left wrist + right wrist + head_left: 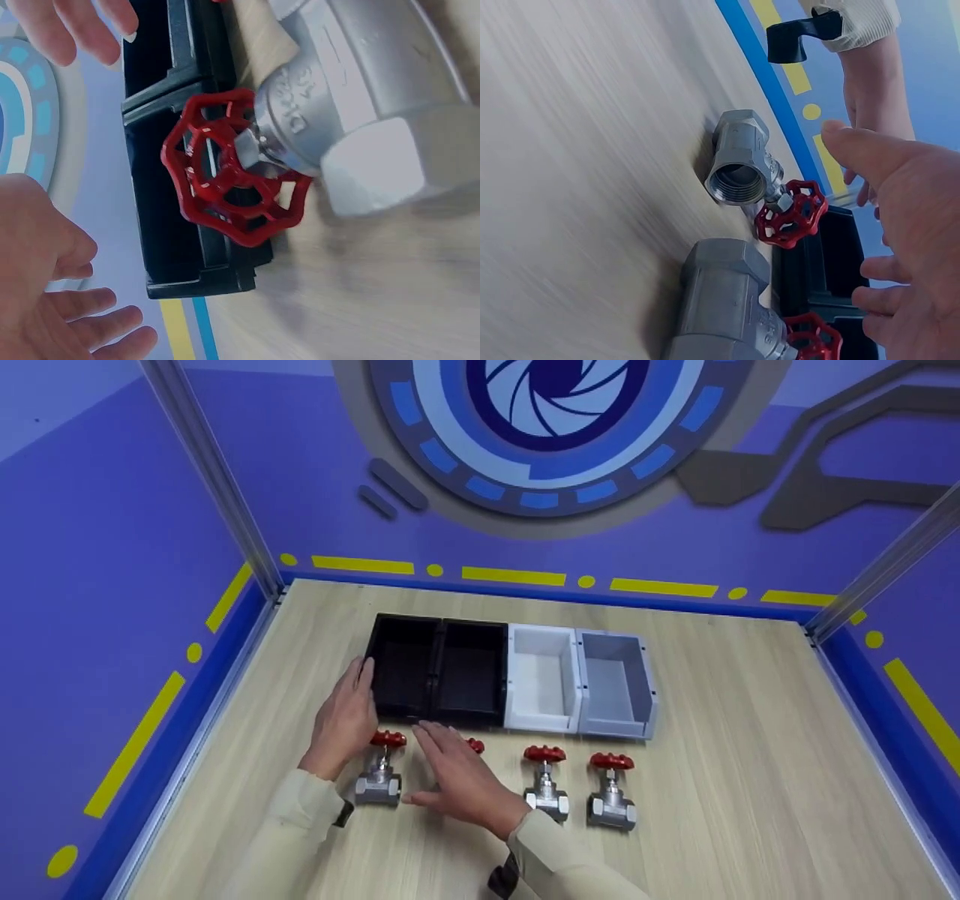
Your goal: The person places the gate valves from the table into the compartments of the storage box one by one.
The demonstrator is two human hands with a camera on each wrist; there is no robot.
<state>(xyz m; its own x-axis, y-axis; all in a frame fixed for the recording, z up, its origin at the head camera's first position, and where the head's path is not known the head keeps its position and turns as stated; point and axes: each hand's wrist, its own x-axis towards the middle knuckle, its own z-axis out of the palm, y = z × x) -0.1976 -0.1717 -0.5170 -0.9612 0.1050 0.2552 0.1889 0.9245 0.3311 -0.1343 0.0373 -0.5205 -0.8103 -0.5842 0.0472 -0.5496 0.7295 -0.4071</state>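
Observation:
My left hand (346, 720) lies along the left side of the leftmost black bin (403, 671), fingers extended with the fingertips at its wall. My right hand (465, 780) is spread, palm down, above a valve whose red handwheel (475, 745) peeks out past the fingers; the rest of that valve is hidden in the head view. A steel valve with a red handwheel (388, 739) stands between the two hands, near the left wrist. It fills much of the left wrist view, where its steel body (345, 97) looks large. Neither hand holds anything.
A second black bin (471, 671), a white bin (538, 682) and a grey bin (611, 690) continue the row rightward. Two more valves, one (547, 801) beside the right wrist and another (612, 810) farther right, lie before them. Metal posts and printed panels enclose the wooden table (750, 750).

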